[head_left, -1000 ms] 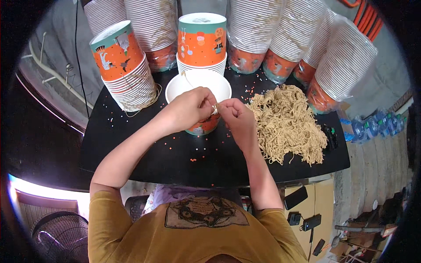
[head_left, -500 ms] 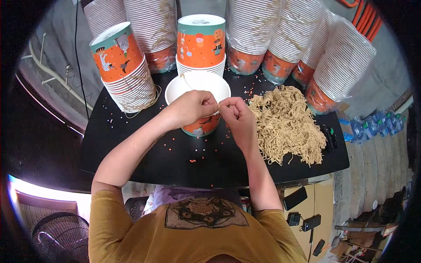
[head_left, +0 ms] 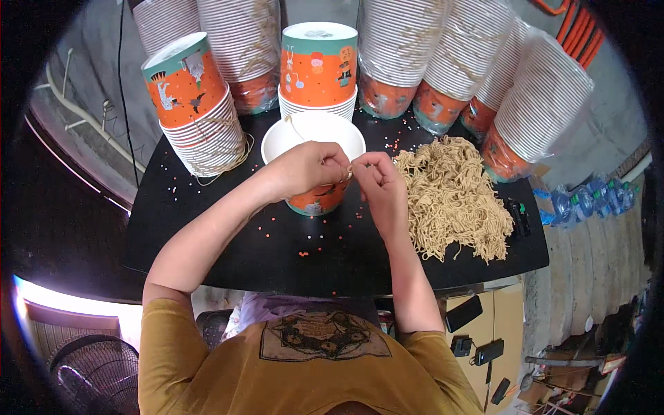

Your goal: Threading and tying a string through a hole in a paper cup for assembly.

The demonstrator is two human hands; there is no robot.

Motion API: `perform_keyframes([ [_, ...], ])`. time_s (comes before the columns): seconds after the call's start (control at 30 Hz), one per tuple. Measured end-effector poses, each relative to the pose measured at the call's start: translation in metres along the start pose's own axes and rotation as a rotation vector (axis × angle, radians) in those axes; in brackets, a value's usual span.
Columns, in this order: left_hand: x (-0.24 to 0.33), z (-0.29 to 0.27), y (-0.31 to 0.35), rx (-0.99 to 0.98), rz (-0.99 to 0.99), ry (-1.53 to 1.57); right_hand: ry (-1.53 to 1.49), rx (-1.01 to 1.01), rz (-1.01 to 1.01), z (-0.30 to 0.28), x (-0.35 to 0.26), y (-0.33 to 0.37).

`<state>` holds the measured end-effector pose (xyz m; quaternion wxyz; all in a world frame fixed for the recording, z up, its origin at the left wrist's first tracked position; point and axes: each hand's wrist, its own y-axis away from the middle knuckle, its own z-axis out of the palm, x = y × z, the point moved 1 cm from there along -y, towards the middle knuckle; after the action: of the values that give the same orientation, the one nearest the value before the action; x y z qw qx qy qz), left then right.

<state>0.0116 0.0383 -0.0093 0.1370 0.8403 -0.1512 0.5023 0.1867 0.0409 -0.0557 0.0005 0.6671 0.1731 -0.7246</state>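
Note:
A paper bucket, white inside with an orange and green printed outside, stands upright on the black table. A beige cord hangs over the inner far wall of that bucket. My left hand reaches across the front of the bucket, thumb and fingers pinched on a cord end near the right rim. Close against it, my right hand pinches the cord too, its fingertips almost touching the left ones. Just where the cord passes at the rim is partly covered by my fingers.
A heap of beige cords lies to the right. On the left leans a bucket stack with cords around it; another stack stands behind. Plastic-wrapped stacks line the back. Small coloured bits dot the black table.
Both hands have shifted very slightly to the right at the rim, still pinched close together. A bit of cord shows between the fingertips now. The bucket stays in place.

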Motion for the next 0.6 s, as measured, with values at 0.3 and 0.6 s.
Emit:
perform_keyframes([
  [0.3, -0.0036, 0.0029, -0.0067, 0.018, -0.032, -0.053, -0.112, -0.004, 0.067, -0.0006, -0.0041, -0.0002],
  [0.6, 0.0023, 0.0, -0.0096, 0.036, -0.05, -0.037, -0.122, -0.007, 0.149, -0.0007, -0.0063, 0.0002],
])
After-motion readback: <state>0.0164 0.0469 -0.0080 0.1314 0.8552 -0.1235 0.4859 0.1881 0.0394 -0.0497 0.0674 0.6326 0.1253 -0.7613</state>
